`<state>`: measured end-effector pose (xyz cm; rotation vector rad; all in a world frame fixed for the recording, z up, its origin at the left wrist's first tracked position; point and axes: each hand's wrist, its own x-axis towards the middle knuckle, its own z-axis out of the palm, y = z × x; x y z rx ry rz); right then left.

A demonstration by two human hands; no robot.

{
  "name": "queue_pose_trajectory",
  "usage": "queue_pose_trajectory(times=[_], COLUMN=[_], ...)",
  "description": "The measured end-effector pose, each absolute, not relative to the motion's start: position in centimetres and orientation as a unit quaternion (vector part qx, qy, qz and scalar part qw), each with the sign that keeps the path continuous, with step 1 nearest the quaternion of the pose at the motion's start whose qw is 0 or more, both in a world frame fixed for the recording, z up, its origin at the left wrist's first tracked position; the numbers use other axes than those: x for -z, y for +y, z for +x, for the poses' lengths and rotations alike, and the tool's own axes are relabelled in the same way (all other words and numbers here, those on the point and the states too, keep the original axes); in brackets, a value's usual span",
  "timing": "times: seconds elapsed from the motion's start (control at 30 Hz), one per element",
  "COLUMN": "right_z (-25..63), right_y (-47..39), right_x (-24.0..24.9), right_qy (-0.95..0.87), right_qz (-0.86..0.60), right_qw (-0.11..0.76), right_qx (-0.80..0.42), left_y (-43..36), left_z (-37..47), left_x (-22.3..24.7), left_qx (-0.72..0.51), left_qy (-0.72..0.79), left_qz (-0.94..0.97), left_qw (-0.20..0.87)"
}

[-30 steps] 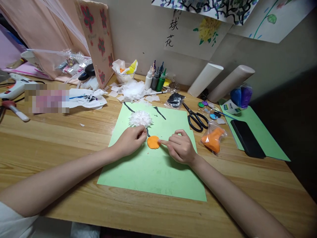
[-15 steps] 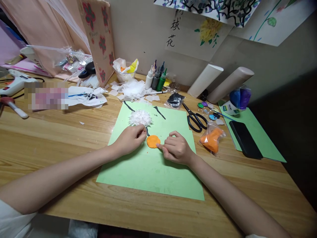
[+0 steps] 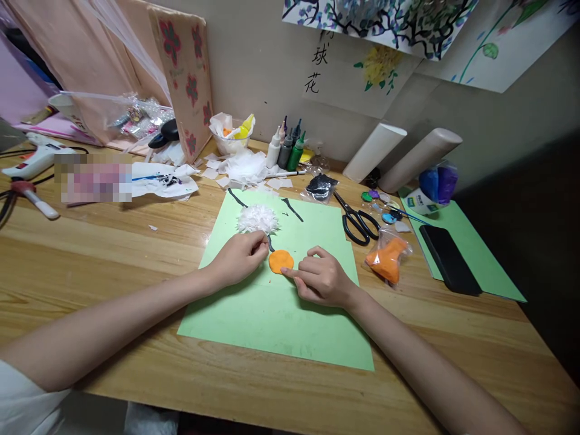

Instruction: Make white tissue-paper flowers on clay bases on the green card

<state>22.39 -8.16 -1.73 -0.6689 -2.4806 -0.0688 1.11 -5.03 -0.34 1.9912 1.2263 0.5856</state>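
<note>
An orange clay disc point(image 3: 281, 262) lies flat on a green sheet point(image 3: 276, 320). The index fingertip of my right hand point(image 3: 321, 277) touches the disc's lower edge, its other fingers curled. Just left of the disc, my left hand point(image 3: 244, 255) rests closed on the sheet beside a short dark strip; whatever its fingertips pinch is hidden. Above that hand sits a white fluffy paper flower point(image 3: 258, 219). Dark strips point(image 3: 292, 209) lie near the sheet's top edge.
Black scissors point(image 3: 356, 220), a bag of orange clay point(image 3: 387, 257) and a black case point(image 3: 449, 258) are on the right. Behind stand paint bottles point(image 3: 285, 148) and a bowl point(image 3: 232, 142). A glue gun point(image 3: 38, 156) lies far left.
My right index fingertip has moved slightly left and down along the disc's edge. My left hand stays in nearly the same place. The whole view has shifted a little.
</note>
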Motion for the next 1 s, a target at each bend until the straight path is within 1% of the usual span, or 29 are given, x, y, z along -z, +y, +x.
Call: queue_pose_trajectory(times=[0.23, 0.4, 0.57, 0.7, 0.8, 0.9, 1.0], right_z=[22.41, 22.36, 22.26, 22.25, 22.14, 21.85, 21.62], right_y=[-8.36, -8.41, -8.30, -8.37, -8.49, -8.54, -8.49], right_x=[2.00, 1.90, 1.94, 1.89, 1.61, 1.45, 1.52], right_qy=[-0.930, -0.932, -0.933, -0.935, -0.939, -0.943, -0.946], right_qz=[-0.261, -0.249, -0.259, -0.249, -0.267, -0.273, -0.255], right_qw=[0.256, 0.261, 0.241, 0.248, 0.217, 0.189, 0.202], right_qx=[-0.025, -0.018, -0.062, -0.039, -0.009, -0.004, -0.012], left_y=[-5.05, -4.90, -5.01, -5.11, -5.05, -4.95, -4.93], left_z=[1.07, 1.04, 0.99, 1.01, 1.01, 1.00, 1.01], left_x=[0.41, 0.38, 0.37, 0.40, 0.40, 0.35, 0.29], left_qx=[-0.224, -0.229, -0.231, -0.229, -0.229, -0.230, -0.230], left_qy=[0.475, 0.475, 0.472, 0.474, 0.472, 0.470, 0.470], left_qz=[0.774, 0.776, 0.776, 0.775, 0.778, 0.780, 0.779], left_qw=[0.352, 0.348, 0.349, 0.351, 0.346, 0.343, 0.344])
